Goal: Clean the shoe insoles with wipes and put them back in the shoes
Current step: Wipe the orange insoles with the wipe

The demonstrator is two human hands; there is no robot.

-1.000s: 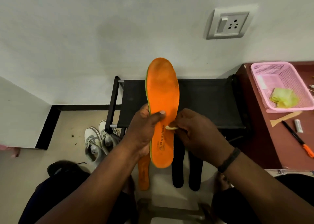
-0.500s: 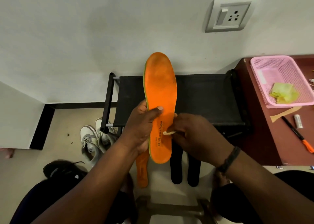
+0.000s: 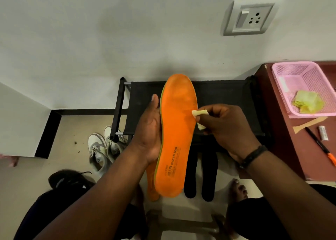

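I hold an orange insole (image 3: 177, 139) upright in front of me, printed heel end down. My left hand (image 3: 149, 130) grips it along its left edge, thumb stretched up beside it and fingers hidden behind. My right hand (image 3: 225, 128) pinches a small pale wipe (image 3: 200, 113) that touches the insole's right edge near the middle. A second orange insole (image 3: 151, 187) and two black insoles (image 3: 190, 176) lie on the floor below. White sneakers (image 3: 99, 148) sit by the rack's left leg, and a black shoe (image 3: 69, 180) lies at the lower left.
A black shoe rack (image 3: 221, 97) stands against the wall behind the insole. To the right, a dark red table (image 3: 283, 148) carries a pink basket (image 3: 312, 114) holding yellow-green wipes (image 3: 307, 101), plus a pen (image 3: 320, 147). My knees frame the bottom.
My right hand moved the wipe up from near the printed heel area to the insole's middle right edge. My left thumb came off the insole's face and now lies along its left edge.
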